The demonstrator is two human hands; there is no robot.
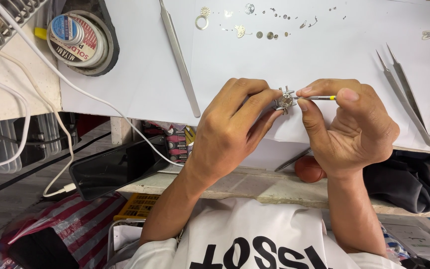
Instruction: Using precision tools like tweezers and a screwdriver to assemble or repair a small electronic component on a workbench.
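Left hand (pixel 230 132) pinches a small metal watch part (pixel 284 101) between thumb and fingertips. Right hand (pixel 352 127) pinches a thin yellow-tipped screwdriver (pixel 319 98), its point touching the part between both hands' fingertips.

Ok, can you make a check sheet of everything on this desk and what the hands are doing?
Surface: white paper sheet on the bench.
Job's things: small metal watch part; thin yellow-banded tool.
Clutter: tiny gears, long tweezers, tweezers pair, round tin, phone.
Grips: left hand pinches the part; right hand holds the tool against it.
Cables: white cable reaches the phone.
Surroundings: dark cloth, striped bag.
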